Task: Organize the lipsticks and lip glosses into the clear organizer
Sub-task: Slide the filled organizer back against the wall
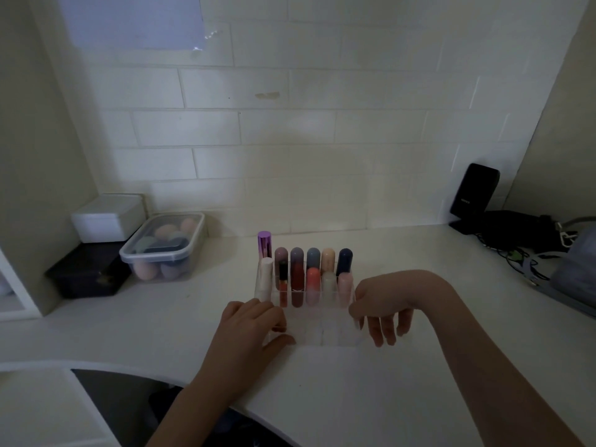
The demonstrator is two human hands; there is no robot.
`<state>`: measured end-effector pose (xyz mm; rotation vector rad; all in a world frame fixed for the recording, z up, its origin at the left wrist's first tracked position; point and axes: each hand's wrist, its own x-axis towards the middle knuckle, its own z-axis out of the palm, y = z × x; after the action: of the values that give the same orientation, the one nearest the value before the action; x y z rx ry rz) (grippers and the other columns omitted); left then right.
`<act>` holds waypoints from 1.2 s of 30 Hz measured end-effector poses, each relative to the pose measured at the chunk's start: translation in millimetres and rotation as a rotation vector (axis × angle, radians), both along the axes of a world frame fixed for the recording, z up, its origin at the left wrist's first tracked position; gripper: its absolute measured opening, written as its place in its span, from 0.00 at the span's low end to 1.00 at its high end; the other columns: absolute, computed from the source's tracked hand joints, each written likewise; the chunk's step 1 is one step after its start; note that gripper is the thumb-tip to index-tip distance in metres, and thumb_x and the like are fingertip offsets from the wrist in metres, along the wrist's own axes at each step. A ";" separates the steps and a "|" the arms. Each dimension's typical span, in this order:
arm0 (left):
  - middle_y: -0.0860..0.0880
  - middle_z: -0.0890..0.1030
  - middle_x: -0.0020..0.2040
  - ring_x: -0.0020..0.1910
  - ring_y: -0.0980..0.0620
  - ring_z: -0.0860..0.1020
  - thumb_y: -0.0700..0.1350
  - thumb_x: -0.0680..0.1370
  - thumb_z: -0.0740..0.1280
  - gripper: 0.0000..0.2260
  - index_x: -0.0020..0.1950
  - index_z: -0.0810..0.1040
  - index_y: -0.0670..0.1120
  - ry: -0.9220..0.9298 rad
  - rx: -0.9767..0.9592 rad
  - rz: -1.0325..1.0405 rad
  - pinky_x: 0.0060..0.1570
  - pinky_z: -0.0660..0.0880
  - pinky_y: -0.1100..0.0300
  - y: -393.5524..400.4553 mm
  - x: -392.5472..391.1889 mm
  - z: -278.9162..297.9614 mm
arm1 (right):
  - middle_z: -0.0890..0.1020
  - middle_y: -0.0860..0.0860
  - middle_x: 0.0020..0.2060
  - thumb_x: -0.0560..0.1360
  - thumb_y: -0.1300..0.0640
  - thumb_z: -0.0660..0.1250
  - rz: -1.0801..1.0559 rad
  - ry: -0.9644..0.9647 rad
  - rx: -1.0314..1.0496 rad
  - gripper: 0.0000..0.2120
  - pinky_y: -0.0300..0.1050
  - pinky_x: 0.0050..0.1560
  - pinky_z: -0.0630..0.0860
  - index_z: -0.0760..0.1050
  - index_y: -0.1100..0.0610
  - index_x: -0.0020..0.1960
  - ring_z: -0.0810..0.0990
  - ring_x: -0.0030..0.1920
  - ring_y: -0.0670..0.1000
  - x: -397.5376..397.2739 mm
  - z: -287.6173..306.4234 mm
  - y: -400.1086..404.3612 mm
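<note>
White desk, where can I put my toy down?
Bare white desk between the clear organizer and black speaker, and near the front edge. Crowded left by the clear sponge tub; black cables right.

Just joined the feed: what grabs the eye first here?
The clear organizer at the desk's centre, its back rows filled with upright lipsticks, the front row seemingly bare. The left hand and right hand sit at its two sides. Far left, a lidded tub of makeup sponges.
</note>
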<state>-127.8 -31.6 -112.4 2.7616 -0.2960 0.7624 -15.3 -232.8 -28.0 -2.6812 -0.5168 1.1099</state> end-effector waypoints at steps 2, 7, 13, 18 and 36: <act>0.55 0.80 0.35 0.35 0.54 0.76 0.47 0.66 0.77 0.10 0.36 0.76 0.50 0.011 -0.029 0.006 0.42 0.64 0.64 3.3 2.9 -1.6 | 0.81 0.51 0.28 0.76 0.55 0.58 -0.004 -0.041 0.027 0.08 0.34 0.26 0.74 0.73 0.57 0.44 0.78 0.23 0.46 -1.1 -4.8 3.9; 0.57 0.76 0.36 0.37 0.57 0.71 0.46 0.68 0.75 0.09 0.37 0.75 0.49 0.013 -0.080 0.045 0.44 0.64 0.59 21.1 14.2 -3.0 | 0.78 0.52 0.26 0.77 0.55 0.57 -0.052 -0.269 0.238 0.09 0.33 0.19 0.68 0.69 0.58 0.40 0.71 0.18 0.46 0.0 -27.2 17.4; 0.54 0.78 0.38 0.39 0.53 0.72 0.47 0.69 0.74 0.08 0.38 0.76 0.47 0.015 -0.079 0.080 0.43 0.61 0.58 58.5 48.5 5.0 | 0.75 0.49 0.28 0.78 0.54 0.59 -0.048 -0.493 0.368 0.12 0.32 0.18 0.63 0.65 0.53 0.35 0.70 0.15 0.40 24.5 -46.4 53.1; 0.48 0.81 0.44 0.46 0.46 0.75 0.48 0.72 0.71 0.08 0.42 0.77 0.44 0.005 -0.046 0.131 0.47 0.66 0.54 83.3 86.9 10.9 | 0.75 0.49 0.28 0.77 0.54 0.60 -0.084 -0.548 0.421 0.13 0.34 0.20 0.63 0.65 0.53 0.34 0.69 0.19 0.41 61.7 -44.6 87.1; 0.43 0.72 0.62 0.61 0.44 0.68 0.44 0.74 0.68 0.17 0.61 0.68 0.43 -0.022 0.059 0.432 0.58 0.65 0.55 111.8 144.4 1.5 | 0.76 0.55 0.37 0.79 0.51 0.59 -0.156 -0.745 0.557 0.12 0.45 0.37 0.69 0.70 0.59 0.43 0.76 0.37 0.56 126.2 -67.1 157.4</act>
<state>16.6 80.1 -110.9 2.9094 0.2907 0.8917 110.9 -75.4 -95.1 -2.4706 -0.5930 -0.1197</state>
